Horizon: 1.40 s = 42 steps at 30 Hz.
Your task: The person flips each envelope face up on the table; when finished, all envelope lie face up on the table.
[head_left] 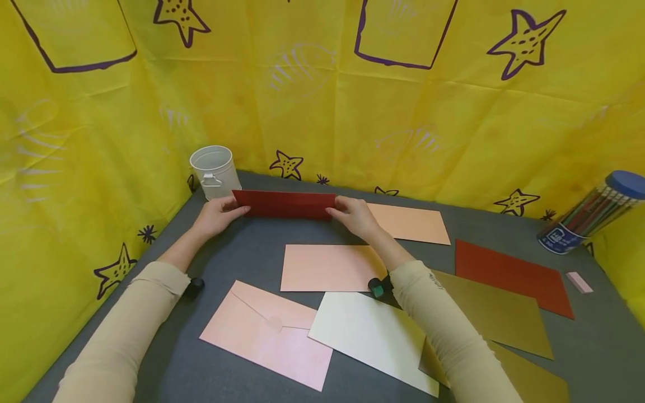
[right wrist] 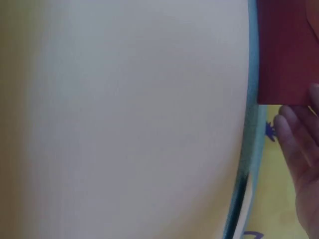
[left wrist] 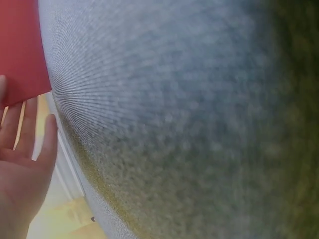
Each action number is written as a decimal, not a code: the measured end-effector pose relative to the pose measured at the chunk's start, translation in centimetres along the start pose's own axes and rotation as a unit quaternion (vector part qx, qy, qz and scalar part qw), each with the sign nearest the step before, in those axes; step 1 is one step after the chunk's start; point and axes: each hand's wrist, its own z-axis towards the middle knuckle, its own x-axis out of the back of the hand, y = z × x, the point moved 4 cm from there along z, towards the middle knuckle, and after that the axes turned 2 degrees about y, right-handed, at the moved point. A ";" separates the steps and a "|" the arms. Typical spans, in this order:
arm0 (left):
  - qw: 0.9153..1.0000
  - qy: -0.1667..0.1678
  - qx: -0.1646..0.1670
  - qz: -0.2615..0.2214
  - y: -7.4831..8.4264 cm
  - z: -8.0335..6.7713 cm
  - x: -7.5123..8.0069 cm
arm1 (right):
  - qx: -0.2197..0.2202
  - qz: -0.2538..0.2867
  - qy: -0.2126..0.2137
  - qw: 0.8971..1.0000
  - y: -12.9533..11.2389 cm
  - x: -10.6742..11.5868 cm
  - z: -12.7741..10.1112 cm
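Observation:
A dark red envelope is held up, tilted, over the far side of the dark grey table. My left hand pinches its left end, thumb on the near face and fingers behind. At the opposite end my right hand grips it the same way. The left wrist view shows one corner of the red envelope above the left hand, little finger held apart. In the right wrist view the other corner of the red envelope meets the fingers of the right hand.
A white metal bucket stands behind my left hand. Peach envelopes, a pink one, a cream one, gold ones and another red one lie about. At right are an eraser and a pencil tub.

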 end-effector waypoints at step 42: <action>0.986 0.086 0.104 0.096 0.0 1.9 -1.6 | -0.280 0.011 0.037 0.959 1.0 -3.0 1.6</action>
